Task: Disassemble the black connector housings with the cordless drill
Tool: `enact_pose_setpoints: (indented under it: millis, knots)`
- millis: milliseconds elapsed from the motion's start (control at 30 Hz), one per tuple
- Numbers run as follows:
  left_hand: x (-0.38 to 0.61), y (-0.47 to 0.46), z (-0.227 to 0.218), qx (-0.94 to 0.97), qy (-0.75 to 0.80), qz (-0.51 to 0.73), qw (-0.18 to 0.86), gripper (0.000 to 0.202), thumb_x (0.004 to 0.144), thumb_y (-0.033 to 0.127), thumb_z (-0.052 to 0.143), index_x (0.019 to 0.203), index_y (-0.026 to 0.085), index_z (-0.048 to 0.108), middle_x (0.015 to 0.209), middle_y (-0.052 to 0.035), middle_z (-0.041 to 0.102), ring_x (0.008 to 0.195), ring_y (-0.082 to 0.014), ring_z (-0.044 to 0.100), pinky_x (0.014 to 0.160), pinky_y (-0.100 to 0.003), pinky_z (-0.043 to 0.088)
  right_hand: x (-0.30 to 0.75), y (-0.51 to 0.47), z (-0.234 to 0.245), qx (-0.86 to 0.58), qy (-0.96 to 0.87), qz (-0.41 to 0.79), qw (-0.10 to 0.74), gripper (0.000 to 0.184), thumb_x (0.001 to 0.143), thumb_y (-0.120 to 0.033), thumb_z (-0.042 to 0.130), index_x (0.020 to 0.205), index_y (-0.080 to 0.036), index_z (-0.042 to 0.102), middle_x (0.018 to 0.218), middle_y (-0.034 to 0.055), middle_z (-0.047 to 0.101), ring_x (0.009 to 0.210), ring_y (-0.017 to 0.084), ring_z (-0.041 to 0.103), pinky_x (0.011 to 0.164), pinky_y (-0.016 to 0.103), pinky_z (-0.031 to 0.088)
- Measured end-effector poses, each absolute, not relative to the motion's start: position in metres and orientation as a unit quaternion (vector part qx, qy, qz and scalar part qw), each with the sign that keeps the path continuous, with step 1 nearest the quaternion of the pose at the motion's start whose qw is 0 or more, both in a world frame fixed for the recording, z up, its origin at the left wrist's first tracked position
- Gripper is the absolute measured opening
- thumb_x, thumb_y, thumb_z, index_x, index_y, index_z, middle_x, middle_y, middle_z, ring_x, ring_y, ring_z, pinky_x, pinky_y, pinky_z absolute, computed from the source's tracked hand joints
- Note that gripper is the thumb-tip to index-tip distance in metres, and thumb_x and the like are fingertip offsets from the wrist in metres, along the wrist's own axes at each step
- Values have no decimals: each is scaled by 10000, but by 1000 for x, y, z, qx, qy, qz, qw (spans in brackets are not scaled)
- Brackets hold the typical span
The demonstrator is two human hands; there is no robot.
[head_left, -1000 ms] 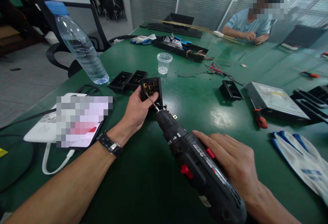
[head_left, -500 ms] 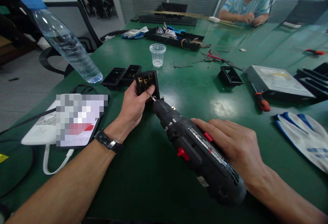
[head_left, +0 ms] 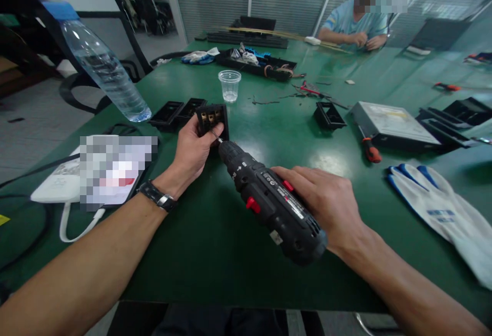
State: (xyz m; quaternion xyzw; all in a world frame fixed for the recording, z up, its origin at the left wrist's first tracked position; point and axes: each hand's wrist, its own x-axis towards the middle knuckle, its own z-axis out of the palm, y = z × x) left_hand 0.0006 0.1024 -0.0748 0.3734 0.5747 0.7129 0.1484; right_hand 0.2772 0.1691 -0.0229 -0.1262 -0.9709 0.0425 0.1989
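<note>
My left hand (head_left: 194,146) is closed around a small black plastic housing (head_left: 225,118) with brass-coloured terminals inside, holding it tilted up off the table. My right hand (head_left: 323,197) grips a black cordless drill (head_left: 274,203) with red switches; its handle is hidden beneath the body and hand. The drill's thin bit points into the housing near my left thumb. Whether the tip sits on a screw cannot be made out. Two similar black housings (head_left: 166,114) lie just behind my left hand.
A clear plastic cup (head_left: 229,87) stands beyond the housing. On the left are a tilted water bottle (head_left: 107,69), a phone (head_left: 119,172) and a white power bank (head_left: 54,182). To the right lie an orange-handled screwdriver (head_left: 371,151), a metal box (head_left: 392,121) and a work glove (head_left: 442,208). Another person (head_left: 353,26) sits across.
The camera view has shifted a little, so most things on the table appear further left. The drill's rear end has swung up and left in view. Both hands keep their holds.
</note>
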Motion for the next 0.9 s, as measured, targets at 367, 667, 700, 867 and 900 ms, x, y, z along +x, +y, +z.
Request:
enact_pose_setpoints:
  millis: [367,667,700,867,900]
  knots:
    - [-3,97,-62,421,611,670,33,353,710,373,809,999,197,709,892,-43,711,833,-232,630,806,-367,536,278,162,-10,-159,-979,13,126,466,861,-293,591,1323,-234,584,1025,58,720,897,227,663,745,316,405]
    - [0,83,-62,412,580,699,72,379,678,268,785,1015,160,648,950,-53,676,904,-213,623,853,-369,523,278,147,-3,-154,-980,-28,124,494,832,-334,612,1311,-211,614,1050,93,722,889,251,661,712,318,386]
    - [1,82,-61,419,574,699,79,392,674,261,780,1025,158,640,972,-56,677,939,-215,623,879,-376,521,279,148,-4,-153,-979,-16,134,506,819,-333,619,1312,-214,616,1052,88,726,890,251,665,700,313,383]
    - [4,82,-58,442,559,694,97,394,672,246,767,1032,159,633,1022,-63,684,1008,-225,623,908,-382,521,282,152,-6,-145,-973,54,173,450,776,-306,620,1217,-227,665,993,54,748,855,230,677,667,290,375]
    - [4,83,-59,438,561,695,98,379,672,243,768,1017,155,636,1017,-64,686,1004,-225,624,903,-381,524,282,151,-6,-147,-972,55,174,428,771,-305,620,1188,-229,675,977,50,749,838,226,675,658,287,368]
